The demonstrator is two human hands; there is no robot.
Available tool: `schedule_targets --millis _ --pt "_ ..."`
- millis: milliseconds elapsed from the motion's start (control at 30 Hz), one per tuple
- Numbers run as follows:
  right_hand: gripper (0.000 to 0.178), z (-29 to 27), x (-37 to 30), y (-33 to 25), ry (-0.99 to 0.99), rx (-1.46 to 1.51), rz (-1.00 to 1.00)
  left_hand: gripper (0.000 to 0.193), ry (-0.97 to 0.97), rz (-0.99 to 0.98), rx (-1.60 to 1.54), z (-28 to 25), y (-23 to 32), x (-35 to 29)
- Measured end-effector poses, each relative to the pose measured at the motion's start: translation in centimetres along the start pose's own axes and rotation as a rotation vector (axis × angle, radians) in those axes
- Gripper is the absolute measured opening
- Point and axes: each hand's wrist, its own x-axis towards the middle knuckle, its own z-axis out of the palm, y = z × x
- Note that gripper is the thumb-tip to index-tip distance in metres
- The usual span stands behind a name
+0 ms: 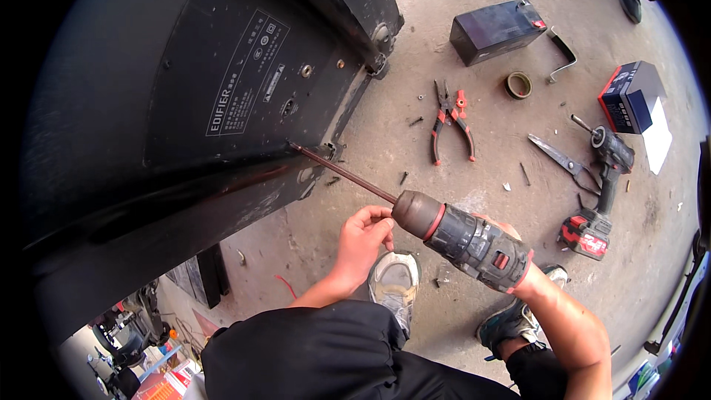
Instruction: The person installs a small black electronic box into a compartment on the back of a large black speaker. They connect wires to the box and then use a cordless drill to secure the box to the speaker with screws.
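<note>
Currently works above a stained concrete floor [422, 0] bearing 1 pair of pliers [446, 110], with clutter [169, 378] at lower left. Grips a scuffed, dark drill [474, 244] in the right hand [535, 285], pointing a long reddish bit [348, 175] at the black speaker cabinet [185, 81], upper left. Curls the fingers of the left hand [361, 243] by the chuck [415, 213]; cannot tell whether around anything.

The floor [418, 18] is bright, bent edges seemingly soft.
</note>
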Motion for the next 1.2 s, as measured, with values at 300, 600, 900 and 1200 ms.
schedule_targets --millis 300,600,900,1200 --pt "0.052 0.1 0.7 -2.2 -0.061 -0.295 -0.103 0.019 -0.006 0.046 -0.191 1.2 4.3 -0.2" --pt "0.044 -0.1 1.1 -3.3 -0.018 -0.465 -0.169 0.016 -0.198 0.107 -0.3 -0.3 7.1 0.0" --pt "0.043 0.0 1.4 -2.1 -0.057 -0.507 -0.175 0.016 -0.218 0.08 -0.319 -0.3 7.4 -0.1" --pt "0.03 0.8 1.7 -3.7 -0.019 -0.505 -0.179 0.014 -0.203 0.073 -0.332 -0.2 7.5 0.0"
